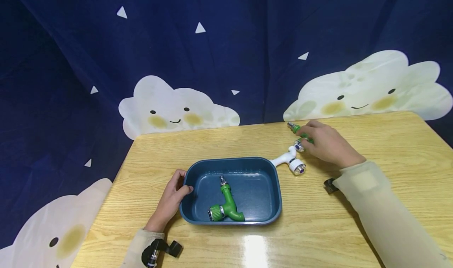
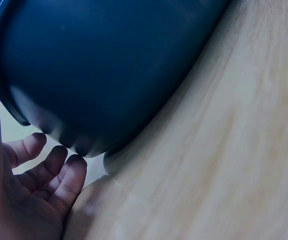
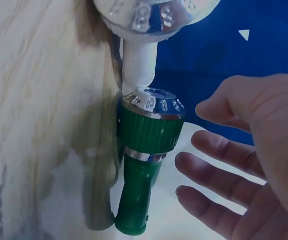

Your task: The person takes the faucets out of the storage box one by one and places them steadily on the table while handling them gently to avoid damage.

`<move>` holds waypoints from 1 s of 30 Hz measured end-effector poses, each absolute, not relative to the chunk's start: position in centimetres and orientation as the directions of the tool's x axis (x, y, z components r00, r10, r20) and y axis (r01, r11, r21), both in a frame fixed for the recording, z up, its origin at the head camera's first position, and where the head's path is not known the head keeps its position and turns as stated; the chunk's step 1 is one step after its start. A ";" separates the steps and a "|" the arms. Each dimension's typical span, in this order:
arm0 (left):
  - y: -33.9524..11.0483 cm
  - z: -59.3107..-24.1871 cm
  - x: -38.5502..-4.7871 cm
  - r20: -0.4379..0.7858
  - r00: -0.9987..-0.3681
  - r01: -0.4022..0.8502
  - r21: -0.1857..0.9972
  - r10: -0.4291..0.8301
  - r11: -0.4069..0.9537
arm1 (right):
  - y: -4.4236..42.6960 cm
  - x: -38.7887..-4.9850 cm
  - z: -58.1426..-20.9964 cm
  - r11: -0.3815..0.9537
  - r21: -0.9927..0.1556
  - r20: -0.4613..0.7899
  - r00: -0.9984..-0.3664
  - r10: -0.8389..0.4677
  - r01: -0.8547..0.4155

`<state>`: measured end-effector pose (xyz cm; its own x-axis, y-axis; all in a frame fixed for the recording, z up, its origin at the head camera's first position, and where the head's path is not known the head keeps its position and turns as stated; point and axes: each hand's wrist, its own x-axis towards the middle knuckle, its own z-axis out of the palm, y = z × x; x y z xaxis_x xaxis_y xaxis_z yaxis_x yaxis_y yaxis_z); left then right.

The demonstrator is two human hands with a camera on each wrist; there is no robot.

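My left hand (image 1: 172,199) grips the left rim of a dark blue plastic basin (image 1: 231,223), thumb inside and fingers along the outer wall. In the left wrist view, those fingers (image 2: 58,172) are bent beside the basin wall (image 2: 98,75). A green faucet (image 1: 230,203) lies inside the basin. My right hand (image 1: 327,144) hovers over a second green faucet (image 1: 294,127), partly covering it. In the right wrist view, its spread fingers (image 3: 214,175) stand apart from that green faucet (image 3: 151,132). A white faucet (image 1: 283,159) lies between the basin and my right hand.
The wooden table (image 1: 212,246) reaches back to a dark blue curtain (image 1: 226,55) printed with white clouds and triangles. Black wrist-camera straps (image 1: 161,250) are worn on the sleeves. The white faucet's end is against or very near the basin's right side.
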<state>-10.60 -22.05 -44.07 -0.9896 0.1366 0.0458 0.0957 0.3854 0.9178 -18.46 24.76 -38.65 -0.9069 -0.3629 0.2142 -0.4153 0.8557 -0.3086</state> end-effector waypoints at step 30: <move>-22.1 -44.2 -10.6 0.041 -0.991 0.089 0.915 0.130 0.394 | 23.1 -17.9 -38.0 0.837 -0.263 0.279 -0.869 -0.410 -0.479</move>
